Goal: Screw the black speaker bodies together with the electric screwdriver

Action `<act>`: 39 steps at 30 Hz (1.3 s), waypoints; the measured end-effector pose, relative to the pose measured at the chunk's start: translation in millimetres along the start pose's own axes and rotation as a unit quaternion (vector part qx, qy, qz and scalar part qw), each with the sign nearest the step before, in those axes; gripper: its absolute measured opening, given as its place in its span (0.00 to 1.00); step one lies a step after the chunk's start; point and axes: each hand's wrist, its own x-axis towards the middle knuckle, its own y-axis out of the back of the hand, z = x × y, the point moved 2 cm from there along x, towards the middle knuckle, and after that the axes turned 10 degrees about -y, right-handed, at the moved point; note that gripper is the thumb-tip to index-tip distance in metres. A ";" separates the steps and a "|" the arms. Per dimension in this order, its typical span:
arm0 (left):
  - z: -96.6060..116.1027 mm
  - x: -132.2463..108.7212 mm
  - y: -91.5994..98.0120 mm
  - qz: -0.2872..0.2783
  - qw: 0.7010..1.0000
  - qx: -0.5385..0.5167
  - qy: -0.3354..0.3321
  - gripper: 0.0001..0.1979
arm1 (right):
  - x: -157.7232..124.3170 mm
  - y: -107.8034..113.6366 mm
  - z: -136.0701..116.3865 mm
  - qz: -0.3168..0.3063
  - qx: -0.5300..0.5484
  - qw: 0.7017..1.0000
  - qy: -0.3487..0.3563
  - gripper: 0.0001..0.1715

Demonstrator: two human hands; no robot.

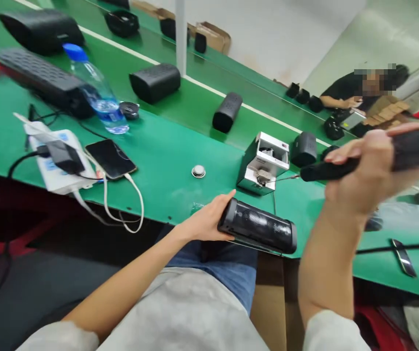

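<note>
My left hand [205, 222] grips one end of a black cylindrical speaker [258, 229] that lies on its side at the near edge of the green bench [165, 161]. My right hand [368, 168] is raised and wrapped round a black electric screwdriver [344, 165]. Its thin bit points left into a small white and silver screw feeder box [264, 163] just behind the speaker.
A small silver disc [198, 171], a phone [111, 158] on a cable, a white power strip [53, 163] and a water bottle [97, 92] sit to the left. Several black speakers lie along the belt. Another person [363, 92] works at the far right. A second phone [403, 257] lies near right.
</note>
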 end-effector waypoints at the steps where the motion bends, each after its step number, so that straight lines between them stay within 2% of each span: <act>1: 1.9 -0.6 -0.1 -0.002 1.000 0.003 0.002 0.75 | 3.4 -0.6 4.5 -0.014 -0.007 0.999 0.038 0.09; 3: 5.8 -0.6 0.0 -0.005 1.000 0.010 0.009 0.76 | 6.8 -7.8 17.4 -0.038 -0.026 0.996 0.080 0.09; 7: 5.8 0.9 0.8 -0.009 1.000 0.017 0.019 0.77 | 6.7 -18.3 37.0 -0.052 -0.073 0.994 0.060 0.10; 14: 5.9 0.8 2.0 -0.012 1.000 0.023 0.017 0.78 | 9.2 -10.2 54.0 -0.052 -0.137 0.988 0.042 0.11; 18: 7.0 1.6 2.6 -0.007 1.000 0.014 0.014 0.76 | 6.7 -8.8 50.4 -0.047 -0.125 0.991 0.032 0.12; 23: 6.5 1.7 3.0 -0.009 1.000 0.018 0.012 0.74 | 12.0 -12.5 35.7 -0.023 -0.092 0.991 0.099 0.07; 31: 6.7 0.8 3.1 -0.011 1.000 0.018 0.016 0.75 | 32.6 -10.8 66.4 -0.041 -0.119 0.990 0.065 0.11; 39: 6.3 1.3 1.3 -0.002 1.000 0.019 0.003 0.75 | 34.7 -10.8 67.3 -0.050 -0.098 0.990 0.093 0.09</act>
